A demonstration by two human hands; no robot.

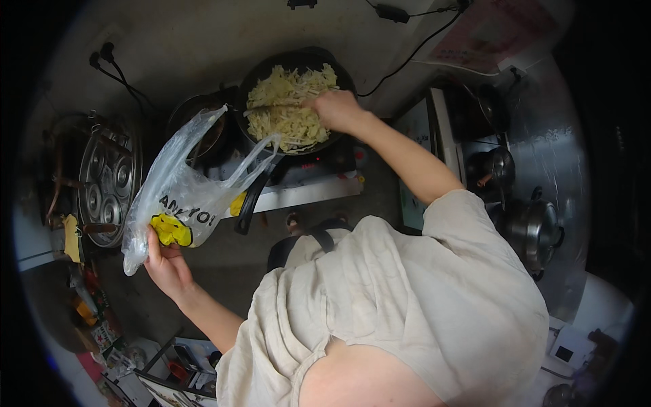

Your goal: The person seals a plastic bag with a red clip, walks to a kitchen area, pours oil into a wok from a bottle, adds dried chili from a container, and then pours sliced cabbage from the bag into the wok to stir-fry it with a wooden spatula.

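Observation:
My left hand [168, 265] pinches the bottom of a clear plastic bag [188, 183] with black lettering and a yellow printed patch. The bag's handles spread upward, one of them reaching the rim of the wok. My right hand [338, 111] is closed around a long thin utensil [274, 108], possibly chopsticks, lying across the food. Under it, shredded pale-green cabbage [292, 127] fills the dark wok [348, 76]. The wok's black handle [249, 203] points toward me. It rests on an induction cooker [325, 165] with a lit red display.
A second dark pan [178, 114] stands left of the wok, partly behind the bag. Farther left is a round metal steamer pan [109, 188]. A lidded steel pot [534, 234] stands on the right-hand counter. Cables [417, 48] hang along the wall.

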